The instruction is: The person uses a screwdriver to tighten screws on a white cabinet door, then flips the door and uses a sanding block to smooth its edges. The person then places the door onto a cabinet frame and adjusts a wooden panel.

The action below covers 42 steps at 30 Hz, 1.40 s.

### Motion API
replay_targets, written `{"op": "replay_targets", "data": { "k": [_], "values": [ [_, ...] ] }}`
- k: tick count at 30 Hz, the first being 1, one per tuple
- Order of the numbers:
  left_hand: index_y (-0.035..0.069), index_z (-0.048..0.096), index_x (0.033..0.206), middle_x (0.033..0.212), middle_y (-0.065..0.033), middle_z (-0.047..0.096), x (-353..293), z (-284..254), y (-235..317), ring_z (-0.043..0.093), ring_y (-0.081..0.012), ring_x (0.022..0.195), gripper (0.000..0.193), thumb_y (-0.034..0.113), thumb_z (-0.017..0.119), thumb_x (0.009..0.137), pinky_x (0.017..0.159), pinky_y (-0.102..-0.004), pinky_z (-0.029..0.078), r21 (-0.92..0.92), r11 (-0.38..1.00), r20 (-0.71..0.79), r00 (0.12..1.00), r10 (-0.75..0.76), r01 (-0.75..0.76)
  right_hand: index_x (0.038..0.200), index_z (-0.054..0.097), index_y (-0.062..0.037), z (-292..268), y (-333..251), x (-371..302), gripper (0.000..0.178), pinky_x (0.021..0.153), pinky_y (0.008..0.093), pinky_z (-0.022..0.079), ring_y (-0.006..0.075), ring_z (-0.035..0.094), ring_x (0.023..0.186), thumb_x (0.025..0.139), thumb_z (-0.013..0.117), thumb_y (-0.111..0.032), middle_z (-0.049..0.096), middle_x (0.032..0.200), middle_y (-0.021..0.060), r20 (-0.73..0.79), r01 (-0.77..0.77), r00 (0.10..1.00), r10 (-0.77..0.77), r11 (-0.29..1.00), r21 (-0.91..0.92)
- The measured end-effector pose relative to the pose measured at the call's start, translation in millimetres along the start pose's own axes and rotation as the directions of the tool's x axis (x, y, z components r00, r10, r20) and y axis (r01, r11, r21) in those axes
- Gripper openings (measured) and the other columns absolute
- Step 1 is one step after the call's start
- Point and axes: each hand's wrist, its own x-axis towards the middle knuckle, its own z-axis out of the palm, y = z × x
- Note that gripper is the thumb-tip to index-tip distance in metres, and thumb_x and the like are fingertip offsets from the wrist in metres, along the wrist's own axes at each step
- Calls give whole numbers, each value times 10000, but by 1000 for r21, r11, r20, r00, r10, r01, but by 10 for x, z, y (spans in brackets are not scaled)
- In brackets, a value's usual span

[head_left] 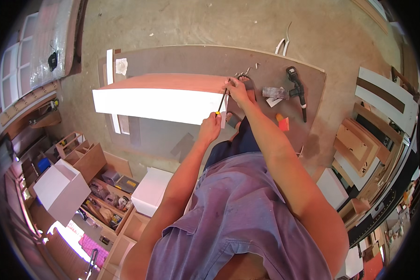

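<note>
Yellow-and-black screwdriver (pixel 222 100), 1 tool between 2 hands: left hand (pixel 211 127) closed round the lower, yellow end, right hand (pixel 238 90) pinching the upper end of the shaft. Tool slants at the right end of a long white box (pixel 158 105) with a brown upper face; can't tell if the tip touches it. Box runs left from the grip, lying on a grey board (pixel 200 58). Right of the grip: black power tool (pixel 296 88), and nearer the body, 1 orange-red scrap (pixel 283 123). Well left and below: white cabinet (pixel 151 190). Far right: stacked panels (pixel 359 144).
</note>
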Motion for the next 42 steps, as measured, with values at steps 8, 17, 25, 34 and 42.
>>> {"op": "replay_targets", "data": {
  "k": [8, 17, 25, 34, 42],
  "values": [
    [-29, 570, 946, 788, -322, 646, 50, 43, 37, 634, -523, 799, 373, 319, 460, 1018, 719, -593, 489, 79, 997, -22, 1000, 0, 2, 1035, 691, 13, 4, 11, 130, 203, 607, 240, 476, 80, 592, 686, 925, 695, -158, 691, 816, 45, -142, 87, 984, -109, 985, -150],
    [-54, 580, 971, 838, -353, 643, 127, 112, 89, 637, -524, 842, 415, 333, 440, 1027, 751, -597, 495, 96, 989, 39, 992, -116, 112, 903, 732, 0, 81, -73, 213, 134, 616, 254, 477, 93, 614, 680, 878, 714, -131, 697, 757, 22, -300, -141, 954, -2, 879, -455],
    [-44, 586, 961, 813, -344, 644, 180, 191, -10, 642, -518, 817, 389, 325, 477, 1011, 726, -589, 497, 28, 999, -18, 999, -45, 46, 995, 751, -24, -18, 351, 421, 235, 743, 320, 518, 181, 683, 805, 852, 729, -210, 729, 857, 92, -243, -87, 969, 46, 983, -164],
    [-34, 566, 937, 799, -327, 651, 186, 218, -7, 643, -514, 790, 366, 316, 487, 1009, 702, -589, 497, 63, 997, -60, 998, -30, 34, 946, 754, -8, 28, -148, 203, 183, 782, 305, 485, 146, 619, 853, 880, 738, -177, 701, 877, 49, -251, -18, 966, -55, 960, -281],
    [-32, 572, 963, 803, -315, 663, 186, 272, -41, 656, -495, 782, 336, 295, 504, 998, 708, -572, 514, 75, 997, -93, 996, -19, 26, 939, 744, -8, 44, 39, 303, 189, 695, 301, 497, 119, 619, 769, 896, 725, -191, 705, 852, 54, -257, 106, 941, -219, 915, -390]
  ]
}}
